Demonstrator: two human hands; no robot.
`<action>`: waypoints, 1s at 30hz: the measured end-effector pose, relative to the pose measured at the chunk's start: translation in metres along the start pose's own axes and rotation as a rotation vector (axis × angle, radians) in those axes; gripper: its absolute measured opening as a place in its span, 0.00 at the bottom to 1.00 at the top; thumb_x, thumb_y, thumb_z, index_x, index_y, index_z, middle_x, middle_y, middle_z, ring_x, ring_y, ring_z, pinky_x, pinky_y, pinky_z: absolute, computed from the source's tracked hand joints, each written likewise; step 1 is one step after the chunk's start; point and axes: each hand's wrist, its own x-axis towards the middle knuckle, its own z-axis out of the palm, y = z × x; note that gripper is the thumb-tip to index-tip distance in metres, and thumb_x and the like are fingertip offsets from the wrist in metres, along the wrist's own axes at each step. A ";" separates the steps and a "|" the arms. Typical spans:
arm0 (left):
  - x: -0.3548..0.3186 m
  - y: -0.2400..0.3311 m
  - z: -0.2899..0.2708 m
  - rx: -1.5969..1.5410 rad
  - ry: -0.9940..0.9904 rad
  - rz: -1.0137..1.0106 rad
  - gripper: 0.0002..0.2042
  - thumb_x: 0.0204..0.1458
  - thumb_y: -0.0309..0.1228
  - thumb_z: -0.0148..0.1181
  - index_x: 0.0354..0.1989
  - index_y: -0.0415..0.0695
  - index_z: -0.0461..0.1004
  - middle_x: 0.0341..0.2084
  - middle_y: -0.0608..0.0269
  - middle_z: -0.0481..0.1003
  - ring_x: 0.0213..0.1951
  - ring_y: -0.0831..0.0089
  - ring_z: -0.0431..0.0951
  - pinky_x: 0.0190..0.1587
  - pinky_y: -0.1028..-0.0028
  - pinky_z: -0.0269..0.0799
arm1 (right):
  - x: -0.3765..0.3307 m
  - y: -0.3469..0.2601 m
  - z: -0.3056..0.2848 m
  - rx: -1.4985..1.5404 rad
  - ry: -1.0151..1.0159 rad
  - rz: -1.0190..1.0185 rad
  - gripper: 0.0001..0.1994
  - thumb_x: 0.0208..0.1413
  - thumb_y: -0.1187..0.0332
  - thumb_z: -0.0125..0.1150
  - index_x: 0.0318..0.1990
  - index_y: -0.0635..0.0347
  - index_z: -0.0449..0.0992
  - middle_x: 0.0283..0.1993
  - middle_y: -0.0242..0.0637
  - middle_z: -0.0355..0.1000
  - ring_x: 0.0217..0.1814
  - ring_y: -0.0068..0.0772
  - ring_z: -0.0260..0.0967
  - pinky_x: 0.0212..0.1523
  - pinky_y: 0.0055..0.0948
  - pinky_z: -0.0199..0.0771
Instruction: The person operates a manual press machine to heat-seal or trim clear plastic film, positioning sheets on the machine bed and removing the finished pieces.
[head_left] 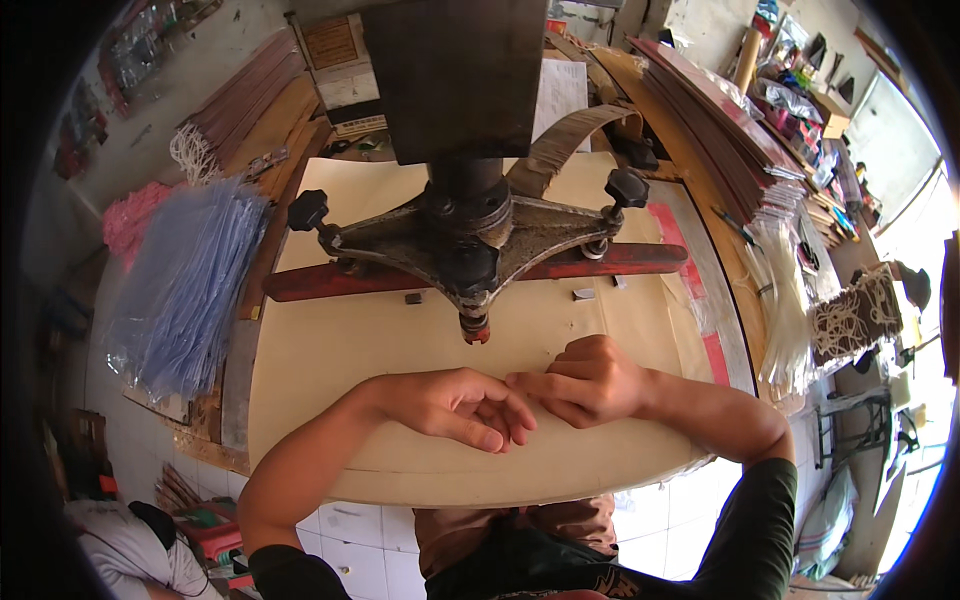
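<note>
My left hand rests over the cream sheet, its palm turned partly up and its fingers loosely bent and apart. Nothing shows in it. Beside it, my right hand is closed, with the index finger reaching to the edge of the left hand. Whatever lies inside those curled fingers is hidden. Just beyond both hands stands a dark metal press head with black knobs and a long red bar. Small dark pieces lie on the sheet, including one left of centre and one to the right.
Bluish clear plastic sleeves are piled at the left, beside a pink bundle. Long reddish-brown strips lie at the far right, with white cords nearer. Another person is low at the left edge.
</note>
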 end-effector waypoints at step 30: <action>0.001 -0.007 0.000 0.036 0.017 0.053 0.26 0.62 0.32 0.64 0.64 0.32 0.66 0.52 0.55 0.75 0.52 0.69 0.76 0.57 0.69 0.72 | 0.003 -0.001 0.000 -0.006 -0.041 0.035 0.22 0.48 0.76 0.68 0.54 0.59 0.79 0.20 0.29 0.68 0.18 0.33 0.68 0.20 0.34 0.68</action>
